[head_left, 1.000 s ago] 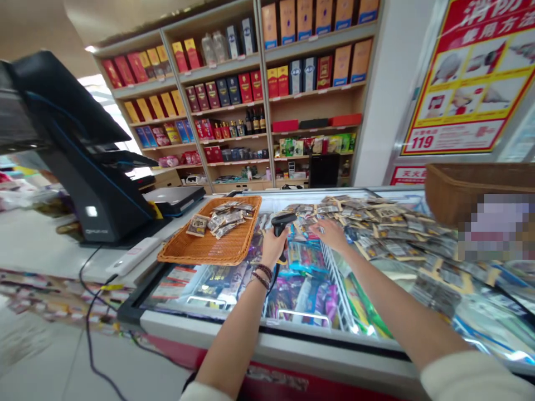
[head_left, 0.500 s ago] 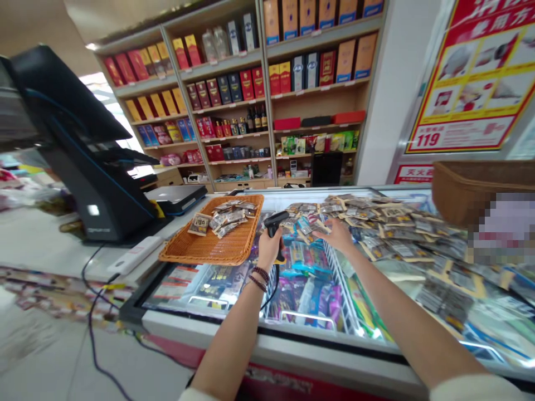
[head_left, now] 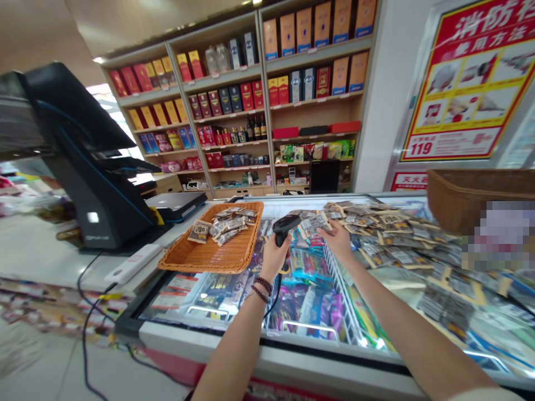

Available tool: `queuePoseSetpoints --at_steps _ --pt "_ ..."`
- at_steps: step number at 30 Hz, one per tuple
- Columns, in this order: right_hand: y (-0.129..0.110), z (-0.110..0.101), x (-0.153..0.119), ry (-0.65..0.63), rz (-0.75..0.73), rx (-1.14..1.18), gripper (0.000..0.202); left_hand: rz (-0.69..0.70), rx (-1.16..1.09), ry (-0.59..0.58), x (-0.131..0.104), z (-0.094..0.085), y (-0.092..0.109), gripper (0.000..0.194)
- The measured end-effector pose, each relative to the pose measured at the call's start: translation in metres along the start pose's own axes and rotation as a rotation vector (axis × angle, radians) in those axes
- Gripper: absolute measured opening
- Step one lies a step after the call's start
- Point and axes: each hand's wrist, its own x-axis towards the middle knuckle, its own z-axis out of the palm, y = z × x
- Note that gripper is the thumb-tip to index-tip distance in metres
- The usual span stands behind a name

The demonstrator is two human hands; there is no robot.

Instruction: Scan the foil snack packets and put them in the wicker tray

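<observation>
My left hand (head_left: 275, 257) is wrapped round the handle of a black barcode scanner (head_left: 286, 223), whose head points to the right. Just right of it, my right hand (head_left: 336, 240) pinches a small grey and cream packet (head_left: 312, 224) in front of the scanner head. To the right of my hands, many similar packets (head_left: 395, 223) lie in a loose pile on the glass top of a freezer. At left, an orange wicker basket (head_left: 200, 257) holds several packets of the same kind.
Under the glass are colourful bags (head_left: 309, 264) in wire baskets. A black screen stand (head_left: 108, 189), a flat scale (head_left: 178, 205) and a white power strip (head_left: 132, 263) with cables occupy the left counter. A brown basket (head_left: 455, 192) stands at right. Shelves (head_left: 234, 111) of boxes rise behind.
The scanner has risen slightly and turned toward the right hand. A packet now shows flat between the right fingers and the scanner. The view has shifted a little.
</observation>
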Motion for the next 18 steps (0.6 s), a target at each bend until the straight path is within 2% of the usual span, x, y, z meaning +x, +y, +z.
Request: queuePoseSetpoints --at_steps 5,11,18 --pt "-0.007 0.015 -0.008 0.006 -0.033 0.081 0.068 0.014 0.034 -0.034 -0.003 0.0 0.005 0.038" --pt "-0.004 0.01 -0.003 0.085 -0.061 0.034 0.066 0.017 0.063 -0.086 -0.006 0.003 0.01 0.032" --pt "-0.002 0.01 -0.001 0.105 -0.084 0.008 0.063 0.011 0.073 -0.103 -0.005 0.005 0.007 0.029"
